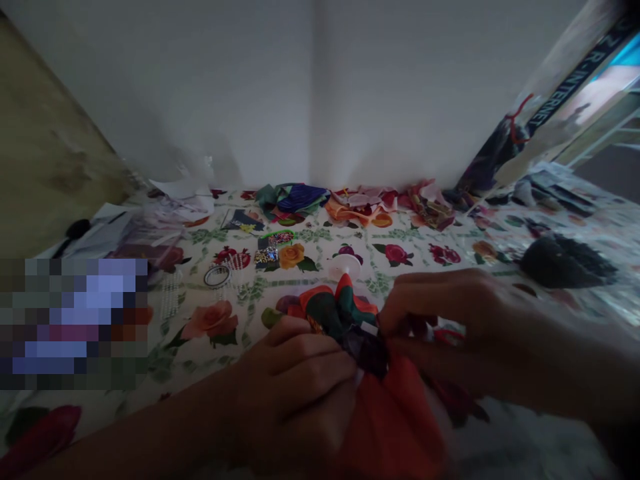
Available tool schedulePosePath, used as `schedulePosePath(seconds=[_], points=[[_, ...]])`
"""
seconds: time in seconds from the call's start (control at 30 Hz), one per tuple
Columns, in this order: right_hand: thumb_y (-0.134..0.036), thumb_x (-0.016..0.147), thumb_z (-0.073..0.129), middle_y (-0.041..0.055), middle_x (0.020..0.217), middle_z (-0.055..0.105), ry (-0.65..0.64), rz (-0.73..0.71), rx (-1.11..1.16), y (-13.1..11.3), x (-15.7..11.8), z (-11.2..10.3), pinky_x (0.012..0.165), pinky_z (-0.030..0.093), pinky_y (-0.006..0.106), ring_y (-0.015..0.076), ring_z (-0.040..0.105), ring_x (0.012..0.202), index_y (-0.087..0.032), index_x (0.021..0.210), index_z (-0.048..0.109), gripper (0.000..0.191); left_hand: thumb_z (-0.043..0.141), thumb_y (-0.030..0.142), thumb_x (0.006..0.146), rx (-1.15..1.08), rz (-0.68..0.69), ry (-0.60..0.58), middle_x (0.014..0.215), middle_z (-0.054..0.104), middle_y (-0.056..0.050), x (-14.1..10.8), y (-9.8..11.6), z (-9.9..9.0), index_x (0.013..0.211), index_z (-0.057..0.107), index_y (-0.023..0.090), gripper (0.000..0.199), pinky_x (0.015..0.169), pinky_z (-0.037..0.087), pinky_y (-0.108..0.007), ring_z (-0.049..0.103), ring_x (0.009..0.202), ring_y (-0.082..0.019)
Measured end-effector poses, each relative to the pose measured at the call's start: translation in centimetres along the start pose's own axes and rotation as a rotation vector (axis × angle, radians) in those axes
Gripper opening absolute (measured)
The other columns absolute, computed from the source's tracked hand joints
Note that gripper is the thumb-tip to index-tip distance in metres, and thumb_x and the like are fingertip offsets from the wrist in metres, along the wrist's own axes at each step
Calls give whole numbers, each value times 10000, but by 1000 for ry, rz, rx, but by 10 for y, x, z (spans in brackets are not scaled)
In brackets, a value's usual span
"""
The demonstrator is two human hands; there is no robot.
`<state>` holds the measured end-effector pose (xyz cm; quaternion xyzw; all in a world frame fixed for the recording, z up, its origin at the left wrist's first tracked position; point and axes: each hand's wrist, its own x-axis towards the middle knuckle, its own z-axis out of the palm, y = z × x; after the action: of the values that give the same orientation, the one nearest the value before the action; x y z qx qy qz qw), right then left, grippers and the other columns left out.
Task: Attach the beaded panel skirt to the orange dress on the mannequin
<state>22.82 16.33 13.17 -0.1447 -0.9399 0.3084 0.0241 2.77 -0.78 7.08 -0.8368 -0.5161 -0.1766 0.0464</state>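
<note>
My left hand (293, 390) and my right hand (440, 313) meet over a gathered bundle of cloth near the lower middle of the view. Both hands pinch the bundle's dark purple, knotted middle (367, 350). Below that middle hangs a red-orange fabric (390, 420), and above it rise green and red folds (327, 310). My fingers hide part of the gathered centre. A white plastic spool (344, 267) stands just beyond the bundle.
A floral tablecloth (310, 243) covers the surface, with piled fabric scraps (360, 207) along the wall. A roll of tape (217, 275) and small sequinned pieces (266, 255) lie nearby. A dark bristly object (565, 262) sits right. A pixelated patch covers the left.
</note>
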Motion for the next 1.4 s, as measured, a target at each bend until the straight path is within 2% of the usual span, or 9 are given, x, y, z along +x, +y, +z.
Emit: schedulePosePath(seconds=[0.1, 0.2, 0.43, 0.57, 0.83, 0.93, 1.07, 1.2, 1.4], points=[[-164, 844, 636, -27, 805, 676, -21, 31, -7, 6, 3, 2, 612, 420, 243, 118, 582, 691, -240, 922, 666, 113, 491, 211, 951, -33, -3, 71, 1127, 761, 77, 2, 3, -1, 1088, 730, 289, 286, 1044, 465, -204, 668, 1032, -125], [-162, 834, 628, -35, 768, 659, -52, 66, 2, 7, 7, 6, 606, 409, 242, 109, 556, 661, -231, 889, 649, 91, 504, 233, 944, 2, 10, 53, 1142, 755, 91, 5, 4, -1, 1088, 730, 312, 279, 1064, 444, -202, 670, 1047, -128], [-160, 797, 634, -58, 744, 650, -75, 130, 61, 6, 8, 8, 483, 346, 205, 77, 541, 589, -237, 828, 616, 85, 433, 207, 1009, -44, 63, 122, 1096, 770, 90, 7, -2, 0, 1041, 720, 263, 294, 1124, 367, -172, 631, 1097, -75], [-176, 785, 636, -55, 707, 645, -93, 158, 101, 6, 9, 7, 451, 329, 198, 69, 528, 540, -231, 818, 627, 65, 427, 235, 1019, -33, 72, 87, 1168, 748, 102, 9, -1, -2, 1070, 712, 278, 293, 1132, 360, -176, 618, 1136, -69], [-177, 801, 589, -48, 684, 617, -115, 147, 170, 5, 14, 11, 465, 328, 196, 70, 506, 541, -214, 768, 625, 62, 409, 263, 1052, -63, 64, 93, 1184, 735, 144, 5, 1, 2, 1087, 718, 298, 312, 1161, 322, -174, 645, 1099, -45], [-205, 806, 601, -50, 684, 612, -104, 160, 173, 6, 11, 16, 445, 315, 193, 73, 501, 544, -217, 767, 612, 43, 437, 252, 1037, -57, 83, 65, 1191, 733, 141, 5, -1, 1, 1090, 726, 295, 297, 1159, 337, -176, 652, 1090, -58], [-154, 794, 586, -62, 699, 612, -75, 220, 208, 10, 4, 21, 420, 302, 181, 62, 472, 519, -224, 799, 593, 71, 501, 251, 998, -50, 65, 79, 1214, 728, 116, 4, 0, 0, 1109, 718, 288, 246, 1184, 317, -206, 634, 1127, -80], [-83, 765, 574, -62, 710, 591, -9, 164, 206, 14, 1, 19, 493, 357, 184, 68, 487, 574, -217, 784, 581, 136, 530, 269, 974, -30, 27, 41, 1241, 717, 108, 2, 2, 3, 1122, 715, 298, 238, 1184, 327, -213, 624, 1151, -93], [-31, 751, 559, -46, 734, 572, 51, 68, 199, 14, 1, 15, 557, 392, 199, 89, 487, 633, -210, 809, 565, 188, 546, 240, 968, -38, 42, 15, 1225, 725, 99, 2, -2, 1, 1116, 712, 293, 228, 1149, 356, -192, 632, 1137, -89]])
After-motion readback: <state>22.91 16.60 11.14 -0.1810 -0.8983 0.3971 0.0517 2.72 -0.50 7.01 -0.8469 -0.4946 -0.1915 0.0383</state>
